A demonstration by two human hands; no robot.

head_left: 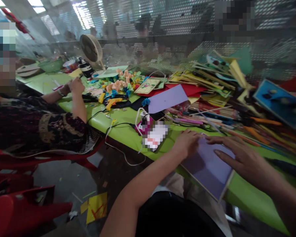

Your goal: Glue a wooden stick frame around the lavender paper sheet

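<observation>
On the green table [255, 200] lies a flat, pale-edged purple board [208, 168].

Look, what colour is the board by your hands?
The board is purple; the head view shows it best.

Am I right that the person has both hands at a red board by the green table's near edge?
Not quite: the head view shows a purple board, not a red one; the left hand and right hand are indeed at it, by the green table's near edge.
</observation>
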